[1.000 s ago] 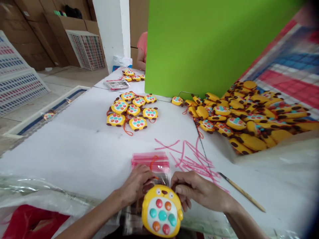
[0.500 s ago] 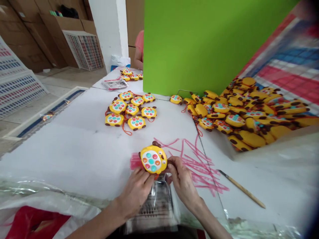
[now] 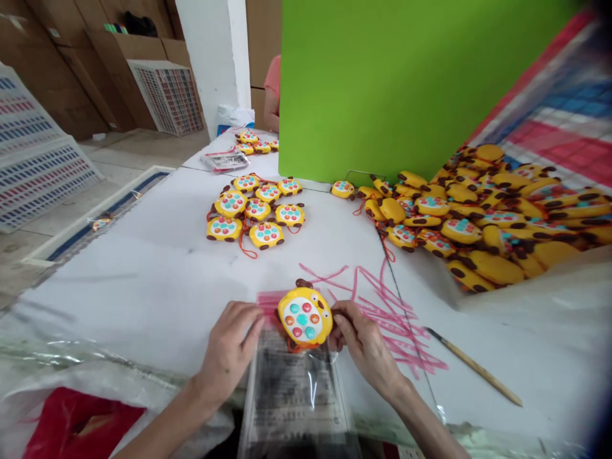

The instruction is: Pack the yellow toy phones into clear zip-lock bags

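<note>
In the lower middle of the frame, a yellow toy [image 3: 305,317] with round turquoise, red and orange buttons lies face up, tilted sideways, over the upper end of a clear plastic bag [image 3: 299,401]. The right hand [image 3: 361,344] pinches the toy's right-hand ear between thumb and fingers, its grip closed on that small dark part. The left hand [image 3: 234,341] is loosely curled just left of the toy, thumb and fingers a little apart, with nothing visible in its grasp; whether its fingertips touch the bag is hard to tell. An orange cord [image 3: 297,348] bunches at the toy's lower edge, and a pink strip [image 3: 268,302] shows behind it at the bag's top.

Pink lines [image 3: 355,284] criss-cross the white counter [image 3: 143,274] right of centre, and a tool with a wooden handle [image 3: 482,372] lies at lower right. Left of centre, eight similar toys [image 3: 257,209] sit in a cluster, buttons up. A large heap of yellow toys [image 3: 461,229] fills the right side, in front of a green board [image 3: 382,83]. At upper centre, a co-worker's pink sleeve [image 3: 273,76] shows beside the board.
</note>
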Demonstrator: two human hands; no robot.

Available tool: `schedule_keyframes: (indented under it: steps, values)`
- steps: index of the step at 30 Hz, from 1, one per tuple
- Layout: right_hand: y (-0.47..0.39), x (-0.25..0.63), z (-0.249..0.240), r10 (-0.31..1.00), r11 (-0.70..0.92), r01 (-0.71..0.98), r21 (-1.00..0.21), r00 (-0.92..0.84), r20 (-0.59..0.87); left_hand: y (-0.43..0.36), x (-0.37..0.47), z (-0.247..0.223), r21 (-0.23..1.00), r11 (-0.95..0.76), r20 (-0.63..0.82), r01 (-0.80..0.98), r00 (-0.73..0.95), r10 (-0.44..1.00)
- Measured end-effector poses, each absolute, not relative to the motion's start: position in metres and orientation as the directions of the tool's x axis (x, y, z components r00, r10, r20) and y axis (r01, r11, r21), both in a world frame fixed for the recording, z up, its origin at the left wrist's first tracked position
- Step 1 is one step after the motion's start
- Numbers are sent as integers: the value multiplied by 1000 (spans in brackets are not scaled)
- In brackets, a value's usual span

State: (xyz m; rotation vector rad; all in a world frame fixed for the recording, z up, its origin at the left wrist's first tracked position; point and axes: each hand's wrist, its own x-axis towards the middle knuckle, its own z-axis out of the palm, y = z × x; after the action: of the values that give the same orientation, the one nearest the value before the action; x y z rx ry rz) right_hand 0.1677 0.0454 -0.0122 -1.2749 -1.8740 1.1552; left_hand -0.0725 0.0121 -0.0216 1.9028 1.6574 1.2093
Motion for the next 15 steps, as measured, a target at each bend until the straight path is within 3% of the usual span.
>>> schedule_keyframes:
  steps: [2, 4, 6, 8, 15]
  values:
    - [46, 167, -11, 930, 166, 401, -901, -368, 7, 14, -78, -17, 884, 13, 85, 467, -188, 978]
    - [46, 166, -9, 926, 171, 387, -906, -377, 14, 16, -76, -17, 936, 224, -189, 273, -149, 971]
    - [46, 164, -8, 923, 179, 386, -905, -384, 19, 19, -71, -21, 939, 329, -327, 104, -41, 944]
    - [46, 164, -6, 923, 184, 404, -896, -383, 17, 22, -65, -27, 930, 369, -369, 1, 7, 930]
    - [49, 166, 4, 829, 262, 546, -795, -550, -104, 27, -55, -32, 969, 244, -240, 49, -68, 968]
